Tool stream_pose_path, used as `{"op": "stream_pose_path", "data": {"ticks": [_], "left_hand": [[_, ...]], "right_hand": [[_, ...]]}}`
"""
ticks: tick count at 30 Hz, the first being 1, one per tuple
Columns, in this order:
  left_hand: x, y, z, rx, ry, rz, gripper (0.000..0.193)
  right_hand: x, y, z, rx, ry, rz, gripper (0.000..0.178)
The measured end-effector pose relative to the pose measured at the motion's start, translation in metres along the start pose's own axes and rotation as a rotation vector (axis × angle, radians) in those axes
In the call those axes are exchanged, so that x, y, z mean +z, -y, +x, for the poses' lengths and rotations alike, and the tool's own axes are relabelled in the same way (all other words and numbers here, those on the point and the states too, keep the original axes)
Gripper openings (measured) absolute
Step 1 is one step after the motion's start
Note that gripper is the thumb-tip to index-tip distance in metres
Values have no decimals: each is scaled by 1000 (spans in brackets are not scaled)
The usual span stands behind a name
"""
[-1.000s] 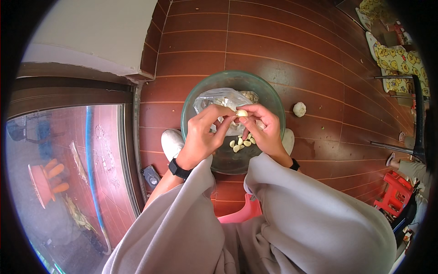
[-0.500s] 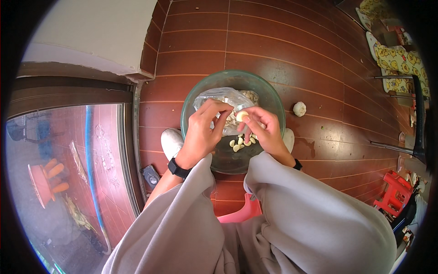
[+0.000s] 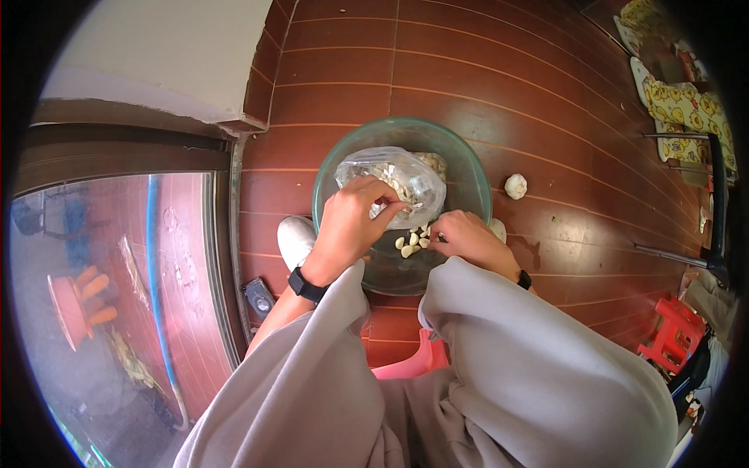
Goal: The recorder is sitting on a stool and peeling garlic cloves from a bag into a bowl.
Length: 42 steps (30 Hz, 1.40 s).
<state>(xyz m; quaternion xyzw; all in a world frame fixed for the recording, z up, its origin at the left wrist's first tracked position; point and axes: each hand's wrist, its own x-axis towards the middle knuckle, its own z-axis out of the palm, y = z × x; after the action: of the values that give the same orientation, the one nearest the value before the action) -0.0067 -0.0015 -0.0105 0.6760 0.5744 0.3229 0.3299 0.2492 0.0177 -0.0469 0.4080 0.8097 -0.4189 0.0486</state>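
A green-tinted glass bowl stands between my feet. In it lie an opened clear plastic bag with papery garlic skins and, nearer me, several peeled garlic cloves. My left hand is over the near left side of the bag, thumb and forefinger pinched together; what sits between the tips is too small to name. Low at the bowl's right side, my right hand has curled fingers at the right edge of the cloves. Its fingertips are partly hidden, so any clove inside them cannot be seen.
A whole garlic bulb lies on the brown tiled floor right of the bowl. At left are a glass door and a small dark object. A pink stool is beneath me; a red plastic stool stands far right.
My right hand has moved down and right with the peeled clove it held, to beside the other cloves; that clove no longer shows. My left hand has shifted slightly, still pinching.
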Motion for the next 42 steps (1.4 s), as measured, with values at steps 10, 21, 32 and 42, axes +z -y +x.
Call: {"op": "stream_pose_path", "data": {"ticks": [10, 21, 32, 42], "left_hand": [[-1, -5, 3, -14, -73, -93, 19], [-4, -16, 4, 58, 57, -176, 41], [6, -3, 2, 36, 10, -199, 33], [3, -4, 6, -98, 82, -357, 17]], "right_hand": [[-38, 9, 3, -57, -74, 1016, 47], [-18, 19, 27, -45, -272, 1251, 38], [-16, 24, 34, 17, -351, 1220, 44], [-15, 15, 31, 4, -270, 1171, 46]]}}
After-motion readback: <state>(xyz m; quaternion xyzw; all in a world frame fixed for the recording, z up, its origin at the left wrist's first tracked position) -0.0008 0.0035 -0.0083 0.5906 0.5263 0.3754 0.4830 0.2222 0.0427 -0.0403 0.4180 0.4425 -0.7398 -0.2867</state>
